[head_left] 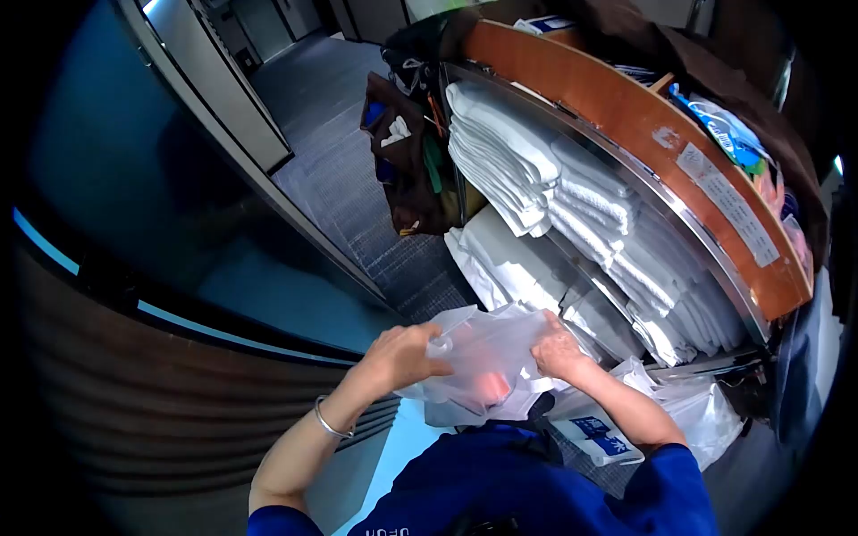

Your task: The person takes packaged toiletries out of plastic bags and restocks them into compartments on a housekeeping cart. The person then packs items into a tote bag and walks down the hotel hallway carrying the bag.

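Observation:
A translucent white plastic bag (474, 353) is stretched between my two hands in front of my body. Something reddish shows faintly through its lower part, too blurred to name. My left hand (402, 357) pinches the bag's left side, thumb toward the middle. On the right, my right hand (559, 348) is closed in a fist around the bag's edge. Just beyond the bag stands a cart with folded white towels (509, 161) stacked on its shelves.
The cart's wooden top tray (626, 143) holds packets. A brown caddy bag (398, 152) hangs at its end. Clear plastic bags (702, 411) and a white pack with blue print (599, 438) lie low at right. A dark glass panel (179, 179) stands at left, beside carpet (331, 161).

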`<move>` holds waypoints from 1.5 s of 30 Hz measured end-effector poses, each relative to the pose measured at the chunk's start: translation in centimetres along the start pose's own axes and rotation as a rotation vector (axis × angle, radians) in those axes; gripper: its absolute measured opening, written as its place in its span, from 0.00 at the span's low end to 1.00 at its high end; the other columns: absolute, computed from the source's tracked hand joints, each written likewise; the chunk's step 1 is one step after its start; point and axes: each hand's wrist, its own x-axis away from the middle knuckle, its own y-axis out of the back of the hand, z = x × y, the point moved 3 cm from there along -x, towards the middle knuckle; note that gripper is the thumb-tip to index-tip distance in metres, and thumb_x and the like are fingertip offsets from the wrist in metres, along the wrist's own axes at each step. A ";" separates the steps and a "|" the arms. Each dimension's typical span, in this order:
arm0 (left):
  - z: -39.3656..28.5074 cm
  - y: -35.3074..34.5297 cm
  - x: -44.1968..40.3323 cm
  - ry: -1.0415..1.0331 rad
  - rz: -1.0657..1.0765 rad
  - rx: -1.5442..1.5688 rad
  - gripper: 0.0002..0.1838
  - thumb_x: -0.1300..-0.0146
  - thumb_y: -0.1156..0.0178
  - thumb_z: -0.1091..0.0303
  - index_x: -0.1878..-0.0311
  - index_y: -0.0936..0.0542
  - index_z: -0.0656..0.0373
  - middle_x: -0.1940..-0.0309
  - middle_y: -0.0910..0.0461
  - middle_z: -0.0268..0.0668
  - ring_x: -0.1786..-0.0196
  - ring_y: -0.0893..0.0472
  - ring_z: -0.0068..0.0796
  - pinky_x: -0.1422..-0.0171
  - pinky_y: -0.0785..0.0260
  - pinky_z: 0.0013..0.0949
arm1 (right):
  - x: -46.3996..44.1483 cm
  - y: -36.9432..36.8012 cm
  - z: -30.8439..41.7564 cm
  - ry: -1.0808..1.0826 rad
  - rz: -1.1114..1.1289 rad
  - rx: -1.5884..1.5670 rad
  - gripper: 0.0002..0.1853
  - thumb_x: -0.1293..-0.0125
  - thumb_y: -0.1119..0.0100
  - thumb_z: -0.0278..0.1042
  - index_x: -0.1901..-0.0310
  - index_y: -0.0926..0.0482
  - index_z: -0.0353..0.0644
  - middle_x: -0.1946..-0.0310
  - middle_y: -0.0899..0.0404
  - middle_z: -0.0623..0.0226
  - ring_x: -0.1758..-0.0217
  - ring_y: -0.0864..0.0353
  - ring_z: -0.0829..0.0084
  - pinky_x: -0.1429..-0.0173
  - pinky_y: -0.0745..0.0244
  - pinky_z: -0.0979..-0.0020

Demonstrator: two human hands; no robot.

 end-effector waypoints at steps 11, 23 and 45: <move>0.6 -8.6 0.8 0.392 -0.309 0.896 0.16 0.34 0.43 0.61 0.51 0.19 0.63 0.68 0.18 0.35 0.67 0.23 0.19 0.62 0.28 0.24 | 3.0 0.1 -0.4 0.552 0.372 -0.732 0.14 0.44 0.40 0.42 0.77 0.19 0.40 0.67 0.19 0.62 0.49 0.23 0.64 0.35 0.40 0.57; -3.0 -5.6 2.0 0.368 -0.576 1.189 0.17 0.35 0.40 0.59 0.51 0.19 0.63 0.79 0.30 0.21 0.78 0.40 0.09 0.76 0.51 0.18 | -12.7 -17.0 7.3 0.071 0.080 -1.188 0.23 0.38 0.44 0.47 0.45 0.26 0.42 0.53 0.21 0.58 0.50 0.23 0.64 0.44 0.29 0.65; -4.6 -3.1 2.9 0.211 -0.521 1.335 0.21 0.27 0.54 0.59 0.39 0.31 0.64 0.85 0.32 0.25 0.83 0.38 0.08 0.78 0.46 0.15 | -14.9 -17.0 10.8 -0.012 0.043 -1.200 0.25 0.39 0.42 0.45 0.43 0.28 0.41 0.51 0.23 0.58 0.48 0.25 0.65 0.42 0.31 0.65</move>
